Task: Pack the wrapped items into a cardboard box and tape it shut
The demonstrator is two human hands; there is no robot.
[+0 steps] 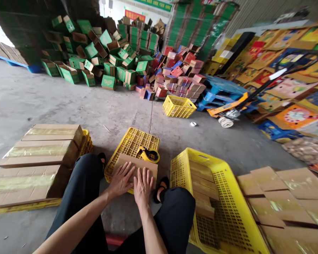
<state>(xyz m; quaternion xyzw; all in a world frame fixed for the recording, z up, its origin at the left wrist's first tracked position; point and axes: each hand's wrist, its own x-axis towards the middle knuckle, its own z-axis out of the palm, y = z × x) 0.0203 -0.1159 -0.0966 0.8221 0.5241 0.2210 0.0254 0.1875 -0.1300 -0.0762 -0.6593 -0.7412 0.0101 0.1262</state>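
A brown cardboard box (pixel 151 168) lies on an overturned yellow plastic crate (pixel 131 137) between my knees. On the box's top, my left hand (pixel 122 179) rests flat with its fingers spread. Beside it my right hand (pixel 143 185) also presses flat on the cardboard, fingers stretched out. Just behind the box, a yellow tape dispenser (pixel 149 155) sits on the crate, touched by neither hand. Parts of the box's near side are hidden by my hands.
Taped cartons (pixel 39 153) stand at my left. On my right, a large yellow crate (pixel 228 176) holds several flat cardboard pieces, with more taped boxes (pixel 286 201) beyond. Farther off are a smaller yellow crate (pixel 178 107), a pallet jack (pixel 235 107) and heaped green boxes (pixel 108 82).
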